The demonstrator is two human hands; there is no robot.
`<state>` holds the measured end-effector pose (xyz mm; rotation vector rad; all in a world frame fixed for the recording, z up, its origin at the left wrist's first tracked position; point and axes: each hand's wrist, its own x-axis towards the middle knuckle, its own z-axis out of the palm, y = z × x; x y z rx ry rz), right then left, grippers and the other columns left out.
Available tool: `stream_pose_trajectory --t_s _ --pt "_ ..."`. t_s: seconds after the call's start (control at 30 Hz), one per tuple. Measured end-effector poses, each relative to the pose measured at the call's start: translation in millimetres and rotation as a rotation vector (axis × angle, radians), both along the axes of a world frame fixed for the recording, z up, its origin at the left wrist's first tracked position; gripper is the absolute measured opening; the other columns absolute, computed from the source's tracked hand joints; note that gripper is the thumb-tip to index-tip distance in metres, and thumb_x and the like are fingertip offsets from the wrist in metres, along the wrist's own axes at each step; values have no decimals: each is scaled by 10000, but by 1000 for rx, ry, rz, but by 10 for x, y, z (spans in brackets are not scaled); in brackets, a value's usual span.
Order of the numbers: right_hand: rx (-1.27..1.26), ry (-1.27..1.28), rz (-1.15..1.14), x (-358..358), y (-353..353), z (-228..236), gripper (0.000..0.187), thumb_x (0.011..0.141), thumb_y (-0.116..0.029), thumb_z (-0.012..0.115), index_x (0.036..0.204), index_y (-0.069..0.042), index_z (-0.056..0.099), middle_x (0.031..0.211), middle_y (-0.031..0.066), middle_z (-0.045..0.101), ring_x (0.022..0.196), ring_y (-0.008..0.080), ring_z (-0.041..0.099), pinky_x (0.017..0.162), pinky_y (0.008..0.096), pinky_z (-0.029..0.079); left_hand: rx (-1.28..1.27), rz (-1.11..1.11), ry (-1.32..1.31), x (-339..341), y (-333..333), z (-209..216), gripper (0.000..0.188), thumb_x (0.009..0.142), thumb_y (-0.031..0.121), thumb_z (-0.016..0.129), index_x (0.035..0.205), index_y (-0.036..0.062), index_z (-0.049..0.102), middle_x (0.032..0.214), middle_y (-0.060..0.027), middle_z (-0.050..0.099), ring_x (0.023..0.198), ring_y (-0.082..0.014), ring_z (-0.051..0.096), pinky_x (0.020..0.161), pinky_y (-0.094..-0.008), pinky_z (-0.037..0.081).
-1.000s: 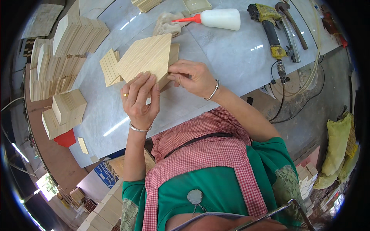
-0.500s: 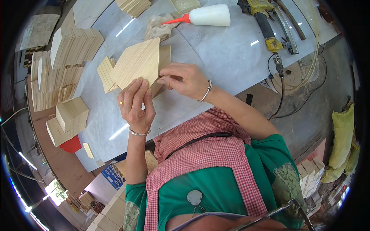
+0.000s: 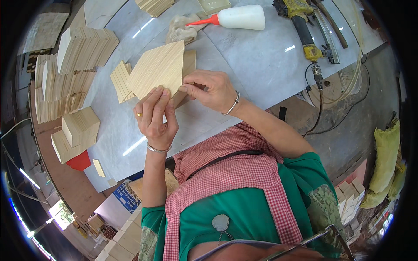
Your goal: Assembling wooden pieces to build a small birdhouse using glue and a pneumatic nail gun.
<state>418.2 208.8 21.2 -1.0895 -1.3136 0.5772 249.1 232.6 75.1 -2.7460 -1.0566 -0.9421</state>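
A pale wooden panel point(image 3: 159, 67) with angled corners is tilted up over the table in front of me. Another wooden piece point(image 3: 190, 63) shows behind and beneath it; how the two join is hidden. My left hand point(image 3: 156, 119) grips the panel's near corner, fingers on its top face, thumb toward the underside. At the right edge, my right hand point(image 3: 211, 90) is closed, thumb and forefinger pinched against the wood. Anything small between those fingertips is hidden. Just left of the panel lie several thin wooden pieces point(image 3: 119, 82).
Stacks of cut wooden pieces point(image 3: 87, 50) line the left side, with a smaller stack point(image 3: 80, 128) nearer me beside a red object point(image 3: 79, 161). A white squeeze bottle point(image 3: 241, 17) with a red nozzle lies beyond, by a crumpled cloth point(image 3: 179, 29). A yellow-black air tool point(image 3: 305, 37) with a hose rests at far right.
The whole view has shifted slightly. Both hands keep their places on the wooden panel, with hardly any visible difference in grip.
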Motion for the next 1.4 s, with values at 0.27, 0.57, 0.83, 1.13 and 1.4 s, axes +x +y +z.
stream_pose_trajectory --t_s 0.27,0.57,0.83,1.13,1.4 --pt "-32 52 36 6 -37 -50 113 808 -72 688 895 -8 654 754 70 641 598 128 623 534 241 488 16 -3 11 -2 -15 -18 219 756 -9 693 971 30 685 1007 -96 668 957 -243 635 823 -324 429" --pt "-43 -142 -154 452 -130 104 201 797 -42 653 997 -59 646 883 74 645 617 138 616 525 250 487 15 -3 -5 -16 0 -32 236 743 -17 695 974 35 689 1007 -90 670 947 -248 635 813 -320 427" --pt "-312 -973 -722 2028 -629 165 408 781 -195 678 1147 -54 565 894 116 625 793 286 619 719 398 503 38 7 -92 1 13 -97 282 709 -28 705 981 47 694 1010 -65 675 924 -231 634 806 -311 423" --pt "-988 -1201 -746 2123 -245 247 711 696 -268 695 1265 42 402 996 265 619 900 384 623 789 447 489 84 -22 -167 -47 33 -136 306 680 13 712 982 45 677 1020 -44 664 927 -201 615 692 -305 396" --pt "-1073 -826 -490 2034 -361 1204 502 698 -180 598 1134 40 485 770 182 649 655 267 660 646 363 537 66 -49 -215 -77 25 -171 272 725 38 704 994 49 668 1041 -38 652 933 -193 614 687 -309 401"
